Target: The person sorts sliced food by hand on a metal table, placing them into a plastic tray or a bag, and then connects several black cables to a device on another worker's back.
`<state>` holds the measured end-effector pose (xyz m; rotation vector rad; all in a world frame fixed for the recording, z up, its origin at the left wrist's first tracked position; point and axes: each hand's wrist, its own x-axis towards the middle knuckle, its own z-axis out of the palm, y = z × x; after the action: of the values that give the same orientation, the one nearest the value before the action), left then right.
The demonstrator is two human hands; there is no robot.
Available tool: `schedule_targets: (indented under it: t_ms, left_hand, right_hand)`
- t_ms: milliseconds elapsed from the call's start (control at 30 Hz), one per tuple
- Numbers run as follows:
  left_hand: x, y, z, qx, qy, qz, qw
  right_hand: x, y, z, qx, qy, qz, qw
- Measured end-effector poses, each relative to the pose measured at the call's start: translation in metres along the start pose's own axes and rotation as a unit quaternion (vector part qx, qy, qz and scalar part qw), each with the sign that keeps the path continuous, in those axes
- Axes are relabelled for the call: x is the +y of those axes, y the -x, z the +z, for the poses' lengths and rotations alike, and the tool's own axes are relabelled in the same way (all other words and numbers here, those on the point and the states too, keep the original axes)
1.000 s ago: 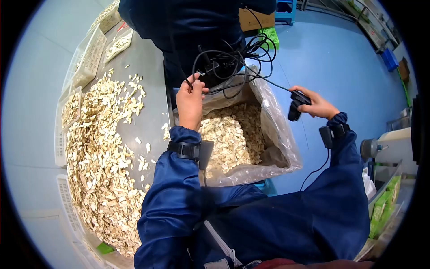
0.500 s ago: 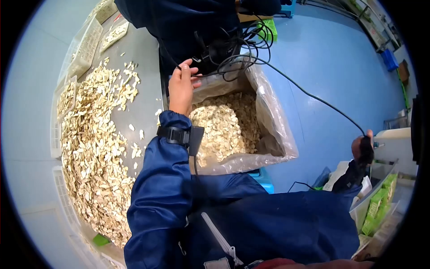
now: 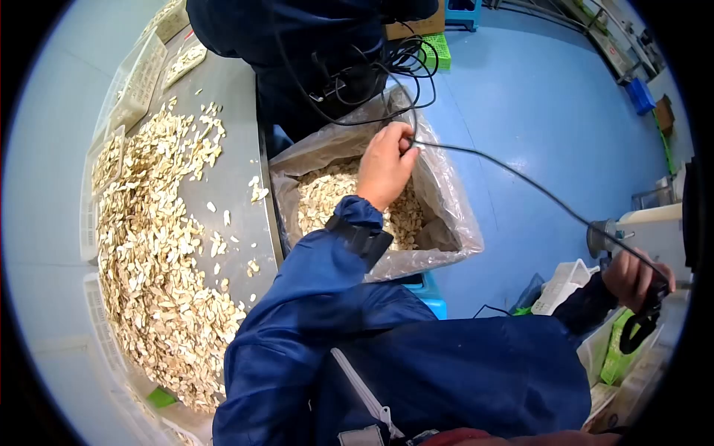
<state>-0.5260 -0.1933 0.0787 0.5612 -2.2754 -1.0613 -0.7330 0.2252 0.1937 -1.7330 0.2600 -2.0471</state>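
Over the plastic-lined box (image 3: 457, 201), my left hand (image 3: 387, 162) is closed round a black cable (image 3: 483, 155). Pale slices (image 3: 322, 197) fill the lower part of that box. The cable runs rightward across the view to my right hand (image 3: 636, 279), whose fingers are wrapped round it. A black strap loop (image 3: 641, 327) hangs below my right hand. Beyond my left hand, a tangle of cable (image 3: 409, 59) hangs beside a co-worker in dark blue clothing (image 3: 305, 37).
On the left, a metal table (image 3: 242, 97) carries a large heap of pale slices (image 3: 152, 245) and white baskets (image 3: 137, 82) along its far edge. Lower right are a white basket (image 3: 563, 286) and green packets (image 3: 616, 357). A green crate (image 3: 437, 52) stands behind the box.
My left hand has moved right, from beside the co-worker to over the box, and closed on the cable. My right hand has shifted right and down with the cable.
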Motion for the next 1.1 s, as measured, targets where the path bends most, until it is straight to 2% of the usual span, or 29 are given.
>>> schedule_targets:
  t_ms: [33, 100, 167, 200, 267, 300, 367, 467, 533, 600, 633, 700, 733, 767, 833, 933, 1033, 1067, 1100]
  left_hand:
    - [-0.003, 0.002, -0.006, -0.001, 0.011, -0.019, 1.000]
    - [-0.018, 0.005, -0.021, 0.041, -0.002, 0.015, 0.999]
    - [-0.044, 0.007, -0.035, 0.091, 0.071, -0.007, 0.993]
    - [-0.052, 0.007, -0.046, 0.099, 0.091, -0.053, 0.989]
    - [-0.064, 0.007, -0.062, 0.136, 0.124, -0.135, 0.974]
    - [-0.049, 0.005, -0.073, 0.139, 0.167, -0.226, 0.950]
    - [-0.063, 0.001, -0.077, 0.151, 0.175, -0.173, 0.958]
    - [-0.056, -0.005, -0.082, 0.148, 0.189, -0.164, 0.957]
    - [-0.046, -0.009, -0.086, 0.147, 0.177, -0.147, 0.962]
    - [-0.039, -0.010, -0.091, 0.138, 0.172, -0.140, 0.965]
    - [-0.037, -0.010, -0.093, 0.133, 0.169, -0.138, 0.967]
    - [-0.041, -0.011, -0.098, 0.112, 0.119, -0.125, 0.979]
    - [-0.043, -0.012, -0.102, 0.101, 0.094, -0.117, 0.983]
    - [-0.043, -0.013, -0.104, 0.091, 0.085, -0.111, 0.986]
    - [-0.039, -0.014, -0.110, 0.072, 0.067, -0.100, 0.990]
    - [-0.030, -0.008, -0.118, 0.057, -0.017, -0.044, 0.997]
    - [0.000, 0.016, -0.144, -0.073, 0.074, -0.108, 0.989]
    - [0.009, 0.025, -0.157, -0.148, 0.119, -0.123, 0.974]
    - [0.018, 0.035, -0.173, -0.220, 0.163, -0.137, 0.952]
  right_hand:
    - [-0.012, 0.000, 0.002, 0.044, 0.023, -0.011, 0.999]
    - [-0.020, 0.003, 0.004, 0.121, 0.036, -0.034, 0.991]
    - [-0.022, 0.008, -0.001, 0.193, 0.005, -0.061, 0.979]
    - [-0.019, 0.010, -0.003, 0.212, -0.009, -0.069, 0.975]
    - [-0.003, 0.009, 0.000, 0.203, -0.043, -0.071, 0.976]
    - [0.002, 0.015, -0.004, 0.185, -0.024, -0.050, 0.981]
    - [0.013, 0.027, -0.012, 0.145, 0.016, -0.012, 0.989]
    - [0.056, 0.025, -0.031, 0.024, -0.096, 0.149, 0.984]
    - [0.082, 0.052, -0.015, 0.111, 0.063, 0.258, 0.958]
    - [0.120, 0.016, -0.001, 0.047, 0.039, 0.492, 0.869]
    - [0.144, -0.019, 0.010, -0.029, 0.053, 0.588, 0.807]
    - [0.200, -0.034, 0.028, -0.148, 0.091, 0.556, 0.813]
    - [0.219, -0.043, 0.037, -0.220, 0.111, 0.571, 0.783]
    - [0.238, -0.044, 0.046, -0.272, 0.103, 0.573, 0.766]
    - [0.281, -0.038, 0.066, -0.350, 0.004, 0.563, 0.749]
    - [0.334, -0.030, 0.102, -0.348, -0.135, 0.512, 0.774]
    - [0.375, -0.030, 0.129, -0.290, -0.160, 0.452, 0.829]
    - [0.382, -0.034, 0.132, -0.280, -0.099, 0.431, 0.852]
    - [0.385, -0.039, 0.134, -0.245, -0.117, 0.461, 0.845]
